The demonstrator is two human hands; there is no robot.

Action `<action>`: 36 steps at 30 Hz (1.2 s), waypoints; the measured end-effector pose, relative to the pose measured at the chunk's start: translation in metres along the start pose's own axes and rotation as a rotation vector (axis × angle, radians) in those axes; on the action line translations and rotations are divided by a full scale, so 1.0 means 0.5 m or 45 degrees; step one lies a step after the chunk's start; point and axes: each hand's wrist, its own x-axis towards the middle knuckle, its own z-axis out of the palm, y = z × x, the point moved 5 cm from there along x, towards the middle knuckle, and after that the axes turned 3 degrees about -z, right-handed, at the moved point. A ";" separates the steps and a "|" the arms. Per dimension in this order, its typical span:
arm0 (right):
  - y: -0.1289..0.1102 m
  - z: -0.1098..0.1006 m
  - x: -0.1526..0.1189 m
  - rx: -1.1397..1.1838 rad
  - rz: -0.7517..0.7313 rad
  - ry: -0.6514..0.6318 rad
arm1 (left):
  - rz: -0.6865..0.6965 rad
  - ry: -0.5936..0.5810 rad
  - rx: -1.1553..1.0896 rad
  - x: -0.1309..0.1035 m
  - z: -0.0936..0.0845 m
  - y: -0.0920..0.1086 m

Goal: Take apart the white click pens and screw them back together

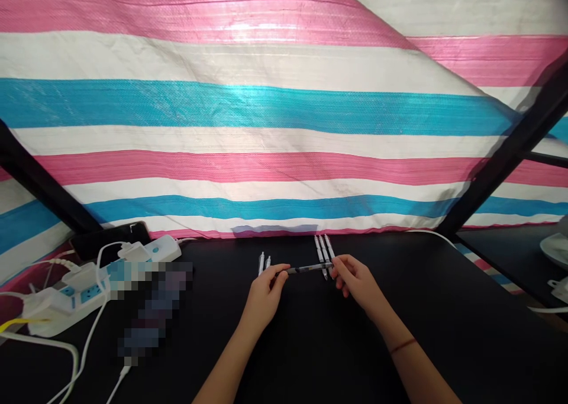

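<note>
A pen (307,268) is held level over the black table (444,309), stretched between both hands. My left hand (264,298) pinches its left end. At the pen's right end, my right hand (357,284) grips it; a red string circles that wrist. Just behind the held pen, three white pens (323,249) lie side by side near the tarp. Two more white pens (263,262) lie a little to the left, just above my left hand.
A pink, white and blue striped tarp (284,108) hangs behind the table. White power strips (84,288) with plugs and cables sit at the left, beside a dark phone (110,238). Black frame bars (510,149) slant at both sides.
</note>
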 end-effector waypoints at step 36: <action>0.009 -0.050 0.010 0.279 -0.027 0.230 | -0.151 0.219 -0.392 0.007 -0.021 -0.012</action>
